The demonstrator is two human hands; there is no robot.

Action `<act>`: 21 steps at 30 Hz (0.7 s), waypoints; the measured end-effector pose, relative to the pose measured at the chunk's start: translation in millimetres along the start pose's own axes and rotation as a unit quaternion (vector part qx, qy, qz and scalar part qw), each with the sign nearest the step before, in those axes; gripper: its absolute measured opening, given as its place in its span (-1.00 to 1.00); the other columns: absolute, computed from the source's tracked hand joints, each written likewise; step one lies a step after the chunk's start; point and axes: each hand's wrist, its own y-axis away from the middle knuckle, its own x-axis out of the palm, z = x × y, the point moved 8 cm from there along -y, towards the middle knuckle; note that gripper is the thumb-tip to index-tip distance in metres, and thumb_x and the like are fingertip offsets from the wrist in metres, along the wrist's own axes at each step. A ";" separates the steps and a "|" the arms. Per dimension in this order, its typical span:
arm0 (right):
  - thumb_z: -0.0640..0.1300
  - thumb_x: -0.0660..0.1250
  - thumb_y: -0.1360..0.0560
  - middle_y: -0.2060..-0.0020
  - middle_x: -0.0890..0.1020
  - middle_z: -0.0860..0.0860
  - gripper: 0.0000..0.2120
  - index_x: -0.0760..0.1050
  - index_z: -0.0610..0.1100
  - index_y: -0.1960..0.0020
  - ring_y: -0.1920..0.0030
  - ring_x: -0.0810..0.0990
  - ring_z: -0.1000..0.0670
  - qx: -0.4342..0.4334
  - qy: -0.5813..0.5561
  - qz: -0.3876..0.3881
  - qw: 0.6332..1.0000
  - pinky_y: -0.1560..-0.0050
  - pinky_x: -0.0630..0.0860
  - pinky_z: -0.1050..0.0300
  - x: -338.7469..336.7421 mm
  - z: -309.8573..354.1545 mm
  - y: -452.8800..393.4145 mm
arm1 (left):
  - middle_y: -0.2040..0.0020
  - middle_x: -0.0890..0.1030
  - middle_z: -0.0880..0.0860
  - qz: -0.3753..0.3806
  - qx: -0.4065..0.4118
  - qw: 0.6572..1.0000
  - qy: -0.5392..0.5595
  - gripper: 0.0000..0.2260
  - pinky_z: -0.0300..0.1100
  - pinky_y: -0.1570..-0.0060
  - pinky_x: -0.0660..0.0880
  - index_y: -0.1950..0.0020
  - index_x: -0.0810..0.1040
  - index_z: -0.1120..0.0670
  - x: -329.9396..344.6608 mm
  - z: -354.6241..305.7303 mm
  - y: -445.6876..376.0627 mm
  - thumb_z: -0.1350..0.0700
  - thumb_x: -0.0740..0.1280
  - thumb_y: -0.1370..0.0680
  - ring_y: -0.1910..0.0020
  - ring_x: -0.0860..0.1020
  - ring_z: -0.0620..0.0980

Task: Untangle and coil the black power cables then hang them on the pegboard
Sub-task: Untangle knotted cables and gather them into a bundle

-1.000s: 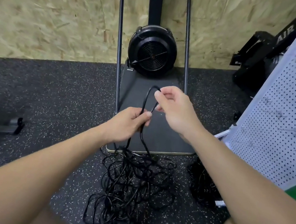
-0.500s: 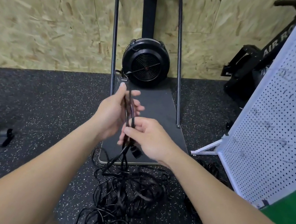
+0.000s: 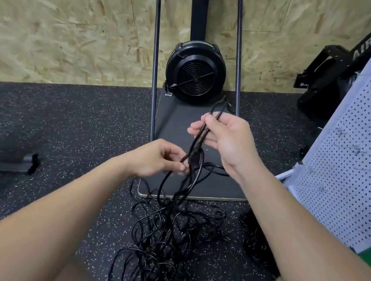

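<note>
Head view: "AIR" on black machine (image 3: 331, 73).

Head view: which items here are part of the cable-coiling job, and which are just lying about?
Part of the job:
- black cable tangle on the floor
- folded cable strands held by right hand
- left hand, pinching a strand
- pegboard

Lying about:
- fan machine
- black equipment behind the pegboard
- dark cable bundle; role unclear
</note>
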 end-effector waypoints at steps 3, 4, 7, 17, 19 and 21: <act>-0.23 0.24 -0.80 0.07 0.78 -0.19 -0.82 0.60 -0.27 -0.15 0.00 0.82 -0.23 0.009 -0.033 -0.020 0.999 -0.13 0.76 -0.14 -3.1 1.7 -2.0 | 0.02 0.76 0.30 -0.030 -0.065 0.997 0.020 -0.90 0.33 -0.19 0.64 -0.05 0.62 0.33 -10.5 24.1 2.2 0.29 0.41 -0.71 0.05 0.75 0.29; -0.23 0.23 -0.80 0.10 0.76 -0.18 -0.82 0.59 -0.28 -0.16 0.02 0.82 -0.23 0.014 -0.059 -0.022 0.998 -0.11 0.76 -0.15 -4.3 2.7 -2.4 | 0.05 0.76 0.31 -0.046 -0.084 0.995 0.000 -0.90 0.35 -0.16 0.66 -0.04 0.61 0.32 -14.9 34.0 2.5 0.31 0.38 -0.72 0.11 0.75 0.26; -0.24 0.23 -0.80 0.13 0.73 -0.14 -0.83 0.57 -0.29 -0.17 0.02 0.79 -0.21 0.033 -0.154 -0.012 0.987 -0.09 0.74 -0.13 -4.7 4.5 -3.3 | 0.12 0.79 0.17 -0.035 -0.130 0.984 -0.113 -0.91 0.20 -0.04 0.71 -0.12 0.68 0.21 -17.5 55.0 5.7 0.21 0.40 -0.73 0.13 0.78 0.19; -0.27 0.19 -0.81 0.02 0.75 -0.26 -0.84 0.53 -0.31 -0.20 -0.13 0.78 -0.34 0.032 -0.158 0.030 0.986 -0.19 0.73 -0.22 16.9 -3.4 0.2 | -0.04 0.78 0.00 -0.105 0.065 0.992 0.006 -0.74 -0.11 -0.22 0.61 -0.20 0.74 0.06 -8.6 -21.0 7.4 0.35 0.52 -0.59 -0.05 0.69 -0.10; -0.25 0.21 -0.80 -0.03 0.76 -0.29 -0.83 0.53 -0.33 -0.22 -0.16 0.78 -0.33 0.024 -0.154 0.027 0.987 -0.22 0.72 -0.22 16.2 -4.4 -0.7 | -0.12 0.79 0.12 -0.060 0.076 0.994 0.053 -0.79 -0.14 -0.30 0.59 -0.28 0.69 0.24 7.0 -33.0 9.4 0.35 0.47 -0.64 -0.12 0.72 -0.01; -0.16 0.25 -0.81 -0.07 0.78 -0.25 -0.76 0.56 -0.33 -0.24 -0.16 0.79 -0.27 0.019 -0.108 0.019 0.994 -0.28 0.70 -0.21 14.3 -7.1 -2.1 | -0.09 0.77 0.23 -0.053 0.075 0.994 0.062 -0.88 -0.11 -0.19 0.62 -0.20 0.66 0.32 13.6 -32.8 9.3 0.29 0.43 -0.70 -0.03 0.70 0.02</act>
